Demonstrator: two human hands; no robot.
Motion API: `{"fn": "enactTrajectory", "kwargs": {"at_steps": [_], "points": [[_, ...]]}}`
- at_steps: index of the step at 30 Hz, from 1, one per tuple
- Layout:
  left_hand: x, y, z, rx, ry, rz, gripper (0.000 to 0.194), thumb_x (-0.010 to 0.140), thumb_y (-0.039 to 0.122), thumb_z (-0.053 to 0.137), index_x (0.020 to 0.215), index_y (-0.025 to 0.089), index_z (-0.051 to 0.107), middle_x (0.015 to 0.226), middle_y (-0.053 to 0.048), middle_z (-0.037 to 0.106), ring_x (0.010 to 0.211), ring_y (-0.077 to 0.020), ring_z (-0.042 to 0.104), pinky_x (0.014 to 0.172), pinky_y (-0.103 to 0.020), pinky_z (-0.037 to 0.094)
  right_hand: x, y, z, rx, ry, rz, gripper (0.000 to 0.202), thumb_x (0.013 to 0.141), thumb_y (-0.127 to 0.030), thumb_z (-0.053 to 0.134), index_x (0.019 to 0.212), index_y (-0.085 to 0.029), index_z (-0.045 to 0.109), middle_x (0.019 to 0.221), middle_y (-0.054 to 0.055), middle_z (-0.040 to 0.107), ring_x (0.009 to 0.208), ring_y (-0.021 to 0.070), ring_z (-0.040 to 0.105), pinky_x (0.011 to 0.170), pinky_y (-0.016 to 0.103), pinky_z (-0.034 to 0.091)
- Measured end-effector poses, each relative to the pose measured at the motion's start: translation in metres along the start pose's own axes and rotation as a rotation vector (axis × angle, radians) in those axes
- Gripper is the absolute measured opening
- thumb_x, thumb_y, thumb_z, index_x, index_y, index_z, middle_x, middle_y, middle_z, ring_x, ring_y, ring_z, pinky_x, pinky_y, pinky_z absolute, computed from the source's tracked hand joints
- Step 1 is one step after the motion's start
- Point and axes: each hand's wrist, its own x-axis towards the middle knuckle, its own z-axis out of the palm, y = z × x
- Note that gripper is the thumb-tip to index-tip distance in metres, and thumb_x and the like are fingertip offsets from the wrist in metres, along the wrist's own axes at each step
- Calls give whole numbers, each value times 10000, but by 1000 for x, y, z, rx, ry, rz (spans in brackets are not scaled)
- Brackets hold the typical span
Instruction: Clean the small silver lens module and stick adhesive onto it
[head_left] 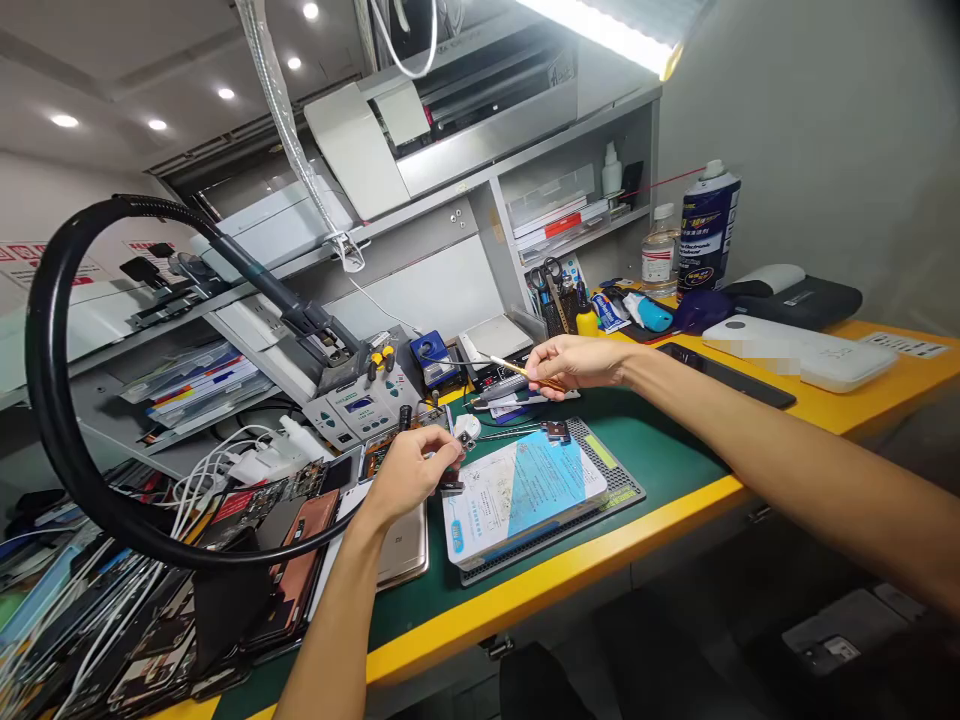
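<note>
My left hand (412,470) is closed in a pinch at the left edge of a white and blue box (525,490). At its fingertips is a small dark and silvery part (466,441), too small to name. A small black piece (451,483) shows just under these fingers. My right hand (577,364), raised above the mat behind the box, pinches a slim gold-coloured stick tool (551,382) with a pale front end pointing left. On the box's far edge lies a small dark component (556,432), with thin metal tweezers-like arms (510,433) beside it.
A black flexible hose (46,400) loops on the left, above stacked phone parts (277,580). A grey station (360,405) stands behind my left hand. To the right are a spray can (705,235), a black phone (727,375) and a white device (802,352).
</note>
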Motion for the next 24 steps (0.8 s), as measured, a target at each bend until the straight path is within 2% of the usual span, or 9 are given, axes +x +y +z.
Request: {"fn": "enactTrajectory", "kwargs": {"at_steps": [4, 7, 9, 12, 15, 18, 20, 22, 24], "points": [[1, 0, -6, -104, 75, 6, 257, 812, 397, 637, 729, 158, 680, 681, -40, 680, 505, -123, 528, 430, -224, 410, -5, -3, -3, -123, 13, 8, 316, 755, -397, 796, 797, -161, 590, 669, -23, 574, 527, 77, 504, 490, 212, 414], [4, -6, -11, -175, 159, 21, 260, 792, 408, 656, 723, 157, 670, 679, -34, 666, 512, -128, 548, 434, -230, 421, -9, -4, -4, -298, 24, 38, 273, 824, -394, 744, 837, -153, 617, 688, -8, 605, 587, 105, 568, 556, 236, 473], [8, -13, -14, -204, 202, 23, 262, 794, 407, 667, 738, 152, 668, 695, -31, 657, 528, -130, 563, 420, -225, 409, -9, -1, -4, -452, 36, 78, 234, 888, -363, 697, 909, -136, 643, 792, 21, 653, 685, 132, 628, 640, 270, 528], [12, -25, -15, -207, 225, 0, 267, 855, 394, 659, 797, 133, 662, 728, -24, 649, 551, -120, 570, 427, -215, 419, -4, 6, -1, -688, 63, 152, 249, 961, -334, 620, 1112, -137, 639, 1071, 63, 669, 892, 185, 666, 775, 367, 573], [15, -31, -12, -178, 215, -36, 244, 941, 353, 619, 1024, 126, 650, 931, -46, 672, 723, -141, 642, 615, -280, 552, 2, 13, 6, -857, 73, 190, 306, 958, -336, 623, 1204, -155, 623, 1220, 81, 635, 1028, 238, 649, 859, 421, 564], [15, -30, -9, -154, 210, -41, 309, 956, 344, 606, 1195, 148, 607, 1142, -85, 648, 938, -201, 662, 793, -388, 581, 2, 11, 14, -952, 86, 205, 317, 957, -334, 624, 1219, -156, 616, 1239, 85, 627, 1046, 244, 645, 872, 432, 559], [14, -28, -10, -145, 224, -22, 283, 952, 341, 613, 1150, 140, 624, 1096, -75, 661, 900, -189, 665, 767, -370, 581, -4, 5, 17, -976, 95, 200, 298, 956, -348, 624, 1175, -148, 634, 1200, 79, 644, 1022, 237, 650, 861, 424, 558], [11, -25, -13, -145, 255, 8, 210, 935, 328, 628, 991, 129, 666, 928, -39, 679, 750, -151, 650, 664, -293, 558, -13, -5, 18, -965, 86, 185, 323, 927, -420, 646, 1084, -139, 676, 1098, 66, 683, 962, 224, 661, 814, 374, 555], [7, -23, -19, -155, 300, 36, 193, 906, 305, 638, 826, 134, 677, 762, -5, 662, 606, -118, 596, 555, -234, 495, -22, -14, 20, -929, 49, 173, 435, 823, -548, 709, 1002, -152, 728, 954, 50, 725, 876, 208, 669, 704, 276, 526]]}}
